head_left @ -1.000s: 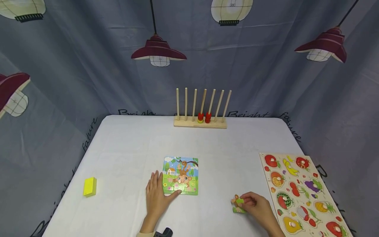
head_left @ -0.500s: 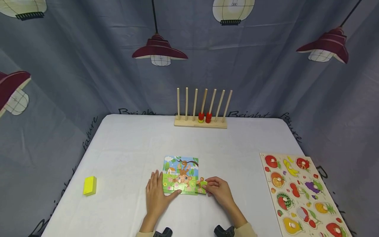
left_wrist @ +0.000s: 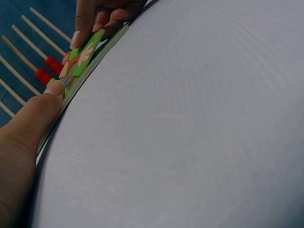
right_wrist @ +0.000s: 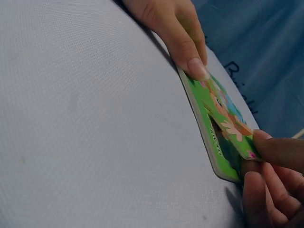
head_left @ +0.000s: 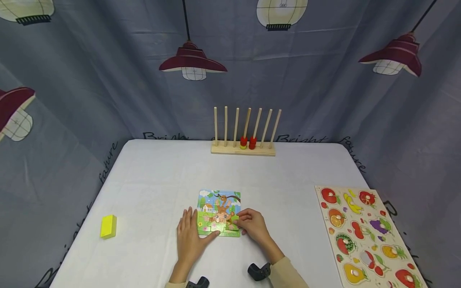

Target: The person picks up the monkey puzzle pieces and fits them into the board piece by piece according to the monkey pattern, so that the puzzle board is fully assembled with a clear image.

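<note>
A square jigsaw puzzle (head_left: pixel 206 216) with a monkey picture lies in the middle of the white table. My left hand (head_left: pixel 191 242) rests against its left side, fingers straight, and its thumb (right_wrist: pixel 192 61) presses the near edge of the board. Between thumb and fingers, my right hand (head_left: pixel 253 227) pinches a green puzzle piece (right_wrist: pixel 235 133) over the near right corner. The right wrist view shows this piece tilted, with a dark recess (right_wrist: pixel 222 142) of the board visible beneath it. In the left wrist view the piece (left_wrist: pixel 87 56) also stands slanted above the board.
A wooden peg rack (head_left: pixel 243 149) with red and yellow beads stands at the table's far edge. To the right lies a fruit peg board (head_left: pixel 363 236). A yellow block (head_left: pixel 108 227) sits on the left. Grey curtains surround the table.
My right hand has carried the puzzle piece leftward from beside the fruit board to the puzzle's near right corner, over the board. My left hand has stayed in place.
</note>
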Motion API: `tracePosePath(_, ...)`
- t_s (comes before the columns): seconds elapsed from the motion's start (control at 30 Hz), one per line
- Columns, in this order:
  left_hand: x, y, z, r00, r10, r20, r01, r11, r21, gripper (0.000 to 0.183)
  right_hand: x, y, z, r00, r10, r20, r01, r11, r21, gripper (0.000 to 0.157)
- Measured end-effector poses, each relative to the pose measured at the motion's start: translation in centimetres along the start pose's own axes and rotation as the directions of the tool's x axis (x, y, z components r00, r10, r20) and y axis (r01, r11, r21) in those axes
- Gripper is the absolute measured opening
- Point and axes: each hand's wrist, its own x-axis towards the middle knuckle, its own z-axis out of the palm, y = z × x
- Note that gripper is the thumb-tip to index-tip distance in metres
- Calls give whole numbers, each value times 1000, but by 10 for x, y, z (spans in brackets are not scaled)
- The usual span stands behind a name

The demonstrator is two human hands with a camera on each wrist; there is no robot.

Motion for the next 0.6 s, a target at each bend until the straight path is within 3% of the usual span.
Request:
tracePosePath(0.2, 0, 0, 0, 1000, 6, -8, -6, 1000, 1, 105, -2, -7, 3, 999, -50, -9, 49, 991, -127, 24)
tracePosePath(0.43, 0, 0, 0, 1000, -11, 14, 11, 1000, -11, 105, -4, -10, 8, 992, -108, -58, 85, 949, -304, 21)
tracePosePath(0.6, 0, 0, 0, 1000, -13, 18, 13, 1000, -12, 104, -7, -12, 10, 987, -141, -79, 106, 935, -339, 21)
